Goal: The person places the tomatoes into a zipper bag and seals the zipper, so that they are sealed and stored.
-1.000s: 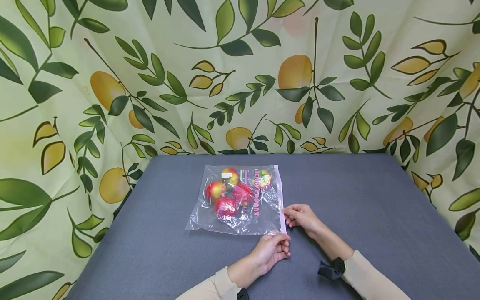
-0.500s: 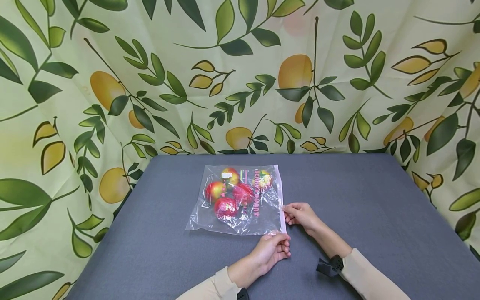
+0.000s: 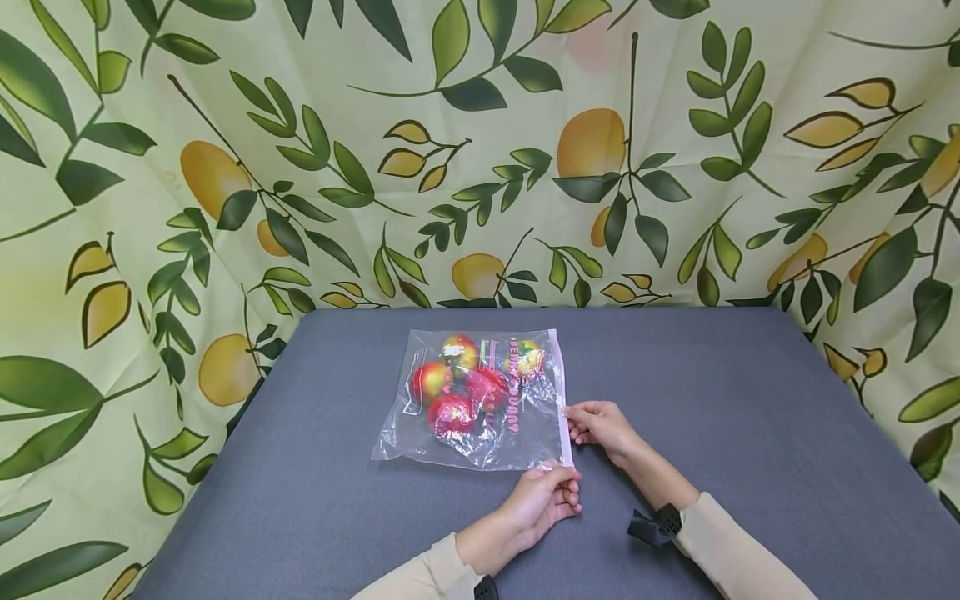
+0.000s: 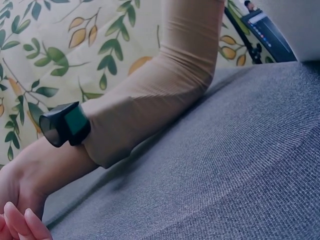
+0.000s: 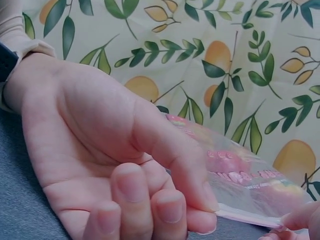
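Observation:
A clear zip bag (image 3: 401,433) with pink lettering lies flat, several round red and yellow fruits (image 3: 430,381) inside it. Its pale pink zip strip (image 3: 559,375) runs along the right side. My left hand (image 3: 536,504) pinches the near corner of this strip between thumb and forefinger; its palm and curled fingers fill the right wrist view. Farther along the strip, my right hand (image 3: 606,429) pinches it with thumb and forefinger. Only fingertips of that right hand (image 5: 299,220) show at the right wrist view's lower right corner. In the left wrist view my right sleeve (image 4: 145,100) crosses the frame.
Grey cloth covers the table (image 3: 712,375). Behind and on both sides hangs a curtain (image 3: 517,125) printed with leaves and fruit. Each wrist carries a black camera, the right one (image 4: 65,122) with a strap. A screen (image 4: 270,35) stands beyond the table edge in the left wrist view.
My right hand has slid slightly along the zip strip, away from my left hand. The left hand and the bag with its fruits have stayed in place.

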A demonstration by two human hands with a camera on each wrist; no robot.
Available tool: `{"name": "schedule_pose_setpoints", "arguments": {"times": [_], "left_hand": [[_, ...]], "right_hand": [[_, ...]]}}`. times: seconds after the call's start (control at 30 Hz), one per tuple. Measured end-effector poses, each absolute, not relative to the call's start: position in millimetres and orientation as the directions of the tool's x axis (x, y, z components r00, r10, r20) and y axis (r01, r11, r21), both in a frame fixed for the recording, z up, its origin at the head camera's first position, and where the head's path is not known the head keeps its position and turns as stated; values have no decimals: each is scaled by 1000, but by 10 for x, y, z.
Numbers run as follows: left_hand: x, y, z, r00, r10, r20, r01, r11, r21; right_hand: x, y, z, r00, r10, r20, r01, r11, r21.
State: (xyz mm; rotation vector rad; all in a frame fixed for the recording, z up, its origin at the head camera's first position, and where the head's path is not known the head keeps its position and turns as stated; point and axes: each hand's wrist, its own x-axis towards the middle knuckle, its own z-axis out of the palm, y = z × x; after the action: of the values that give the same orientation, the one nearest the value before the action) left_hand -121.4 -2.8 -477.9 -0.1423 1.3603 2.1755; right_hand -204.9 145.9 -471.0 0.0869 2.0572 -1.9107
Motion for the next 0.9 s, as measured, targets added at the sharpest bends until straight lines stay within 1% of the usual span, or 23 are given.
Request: {"name": "schedule_pose_setpoints", "arguments": {"times": [0.9], "left_hand": [[-1214, -22, -4784, -835, 401, -376, -513, -320, 796]], "right_hand": [[-2179, 1451, -4703, -948, -152, -278, 266, 94, -959]]}}
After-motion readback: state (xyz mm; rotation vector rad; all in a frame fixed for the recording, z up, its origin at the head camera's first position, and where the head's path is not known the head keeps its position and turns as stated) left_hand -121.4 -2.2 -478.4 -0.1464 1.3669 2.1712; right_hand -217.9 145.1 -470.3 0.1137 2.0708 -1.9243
